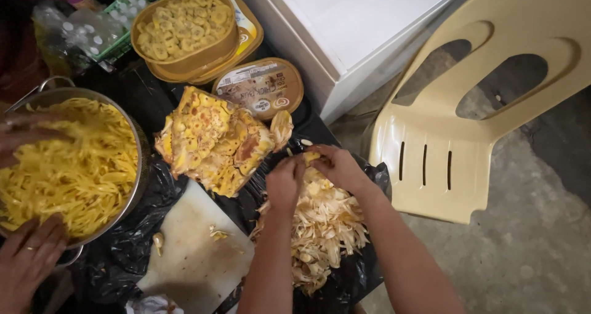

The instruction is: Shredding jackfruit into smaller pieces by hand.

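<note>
You are in a home's informal food-prep corner: bare concrete floor [542, 240], plastic chair [468, 104], white chest freezer [363, 18], and fruit-filled tubs [184, 28] on a bag-covered bench [123, 252].

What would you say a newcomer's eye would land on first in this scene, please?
Probably the big metal bowl of yellow fruit strips at left, with another person's hands in it. Next, the split jackfruit piece in the middle, and just right of it the left hand and right hand pinching a bit of fruit over a pile of pale scraps.
</note>
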